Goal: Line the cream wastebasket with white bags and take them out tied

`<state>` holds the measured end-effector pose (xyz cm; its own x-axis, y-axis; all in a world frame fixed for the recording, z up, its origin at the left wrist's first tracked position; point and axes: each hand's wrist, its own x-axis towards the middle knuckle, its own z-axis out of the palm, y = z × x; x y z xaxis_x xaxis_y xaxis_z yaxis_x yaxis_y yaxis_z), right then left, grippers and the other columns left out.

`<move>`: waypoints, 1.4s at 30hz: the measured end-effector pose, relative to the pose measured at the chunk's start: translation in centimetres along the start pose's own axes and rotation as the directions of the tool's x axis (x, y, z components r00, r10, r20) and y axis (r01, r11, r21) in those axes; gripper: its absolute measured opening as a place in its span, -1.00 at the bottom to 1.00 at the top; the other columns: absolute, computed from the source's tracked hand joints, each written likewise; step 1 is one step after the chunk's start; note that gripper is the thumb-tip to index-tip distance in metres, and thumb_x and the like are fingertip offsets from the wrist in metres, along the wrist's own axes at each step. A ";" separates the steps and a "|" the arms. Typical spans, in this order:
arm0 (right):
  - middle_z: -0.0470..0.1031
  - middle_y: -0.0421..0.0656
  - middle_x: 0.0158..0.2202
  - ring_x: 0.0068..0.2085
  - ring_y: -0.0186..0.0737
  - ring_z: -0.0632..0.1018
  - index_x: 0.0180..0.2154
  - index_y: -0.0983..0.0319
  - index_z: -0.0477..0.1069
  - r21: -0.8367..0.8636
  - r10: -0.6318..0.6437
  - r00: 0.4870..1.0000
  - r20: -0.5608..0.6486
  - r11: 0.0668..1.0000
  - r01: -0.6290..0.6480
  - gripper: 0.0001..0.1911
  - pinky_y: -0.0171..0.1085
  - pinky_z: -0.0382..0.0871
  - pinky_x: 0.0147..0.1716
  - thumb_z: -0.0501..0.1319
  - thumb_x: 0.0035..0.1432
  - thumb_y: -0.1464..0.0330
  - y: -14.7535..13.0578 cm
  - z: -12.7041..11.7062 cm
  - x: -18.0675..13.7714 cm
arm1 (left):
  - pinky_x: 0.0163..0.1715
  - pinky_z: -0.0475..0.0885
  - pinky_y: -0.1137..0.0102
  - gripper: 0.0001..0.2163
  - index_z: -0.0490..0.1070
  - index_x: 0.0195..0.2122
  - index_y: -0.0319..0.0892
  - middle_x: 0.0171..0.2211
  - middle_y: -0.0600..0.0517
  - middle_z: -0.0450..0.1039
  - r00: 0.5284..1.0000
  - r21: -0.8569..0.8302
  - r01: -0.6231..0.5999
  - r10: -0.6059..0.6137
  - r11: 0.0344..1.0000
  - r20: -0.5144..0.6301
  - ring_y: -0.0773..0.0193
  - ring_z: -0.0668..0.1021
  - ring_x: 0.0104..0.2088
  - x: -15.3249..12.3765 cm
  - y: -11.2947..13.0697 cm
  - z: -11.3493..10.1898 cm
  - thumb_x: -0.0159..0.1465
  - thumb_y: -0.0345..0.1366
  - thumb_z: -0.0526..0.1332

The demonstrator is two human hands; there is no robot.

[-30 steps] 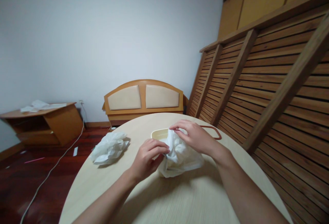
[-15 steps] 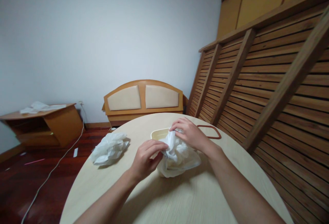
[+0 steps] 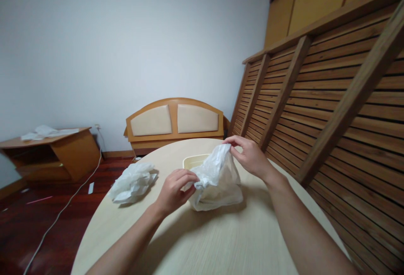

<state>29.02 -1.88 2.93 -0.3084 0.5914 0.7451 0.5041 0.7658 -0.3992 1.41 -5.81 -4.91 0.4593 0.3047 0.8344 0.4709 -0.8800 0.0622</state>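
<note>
A thin white plastic bag drapes over the near side of a pale yellow rectangular container on the table. My left hand pinches the bag's gathered edge at the left, just above the container's near side. Higher and to the right, my right hand grips another part of the bag's edge between thumb and fingers, pulling the film up into a slanted sheet. The bag covers most of the container, so only its far left corner and rim show.
A crumpled heap of white plastic bags lies on the left of the round table. Beyond stand a headboard and a low wooden cabinet. A slatted wooden frame leans at the right. A cable crosses the floor.
My right hand has moved right and up, drawing the bag's bunched edge out into a stretched sheet. My left hand shifted slightly left. The brown-red ring behind my right hand is now hidden.
</note>
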 end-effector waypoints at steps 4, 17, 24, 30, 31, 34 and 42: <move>0.59 -0.18 -0.28 -0.27 -0.22 0.59 -0.24 0.19 0.46 0.028 0.048 0.999 -0.011 0.998 -0.048 -0.91 -0.26 0.46 -0.21 0.19 0.21 0.43 0.0 -0.5 -0.1 | -0.22 0.52 0.36 -0.88 0.46 -0.19 -0.12 -0.28 -0.01 0.59 0.992 0.039 0.121 -0.119 0.992 -0.039 0.22 0.61 -0.26 -0.6 -1.2 0.5 0.31 -0.47 0.22; 0.58 -0.17 -0.27 -0.34 -0.27 0.55 -0.31 0.19 0.53 -0.015 0.088 0.995 0.052 0.996 -0.088 -0.85 -0.29 0.41 -0.32 0.18 0.16 0.45 0.3 -0.8 -0.2 | -0.15 0.48 0.27 -0.89 0.38 -0.20 -0.12 -0.23 -0.03 0.54 0.940 0.024 0.198 -0.183 0.980 -0.287 0.17 0.57 -0.19 -0.4 -1.1 -0.8 0.28 -0.45 0.20; 0.61 -0.17 -0.32 -0.40 -0.24 0.54 -0.24 0.19 0.55 -0.014 0.163 0.985 -0.052 0.986 -0.163 -0.84 -0.27 0.41 -0.35 0.19 0.20 0.37 0.6 -1.3 -0.2 | -0.31 0.46 0.36 -0.81 0.22 -0.29 -0.09 -0.36 0.03 0.49 0.966 -0.044 0.064 -0.073 0.997 -0.247 0.25 0.55 -0.35 -0.1 0.4 -0.9 0.17 -0.48 0.20; 0.61 -0.14 -0.35 -0.39 -0.20 0.55 -0.23 0.21 0.55 0.001 0.255 0.941 -0.222 0.965 -0.261 -0.82 -0.25 0.43 -0.38 0.22 0.17 0.30 1.6 -1.4 -0.1 | -0.41 0.43 0.43 -0.60 0.36 0.03 -0.12 -0.38 0.04 0.41 0.976 0.014 0.031 -0.027 0.999 -0.215 0.29 0.49 -0.41 0.4 1.2 -1.3 0.15 -0.52 0.15; 0.61 -0.13 -0.34 -0.37 -0.20 0.56 -0.23 0.20 0.55 0.016 0.261 0.939 -0.223 0.964 -0.264 -0.82 -0.24 0.44 -0.36 0.22 0.17 0.30 1.7 -1.3 -0.1 | -0.41 0.43 0.43 -0.60 0.39 0.02 -0.12 -0.37 0.03 0.41 0.982 0.028 0.053 -0.047 0.998 -0.182 0.28 0.49 -0.40 0.4 1.2 -1.4 0.15 -0.52 0.14; 0.62 -0.14 -0.32 -0.32 -0.18 0.59 -0.24 0.19 0.56 0.048 0.255 0.951 -0.174 0.967 -0.251 -0.82 -0.23 0.46 -0.28 0.22 0.18 0.29 1.6 -0.9 -0.1 | -0.36 0.48 0.39 -0.62 0.43 -0.01 -0.12 -0.29 -0.02 0.42 0.991 0.032 0.099 -0.095 0.995 -0.089 0.24 0.53 -0.32 0.5 1.3 -1.4 0.14 -0.48 0.17; 0.64 -0.16 -0.33 -0.39 -0.21 0.56 -0.29 0.19 0.60 -0.058 0.266 0.947 -0.179 0.958 -0.280 -0.83 -0.25 0.41 -0.36 0.24 0.14 0.31 0.9 -0.3 -0.1 | -0.08 0.51 0.15 -0.51 0.34 0.13 -0.11 0.07 -0.18 0.47 0.987 0.039 0.020 -0.026 0.999 0.156 -0.01 0.57 0.01 0.4 1.7 -1.5 0.13 -0.32 0.16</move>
<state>29.77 -1.31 2.65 -0.0133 0.7189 0.6950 0.6162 0.5533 -0.5605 1.28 -7.77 -3.63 0.5588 0.3801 0.7371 0.5091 -0.8588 0.0570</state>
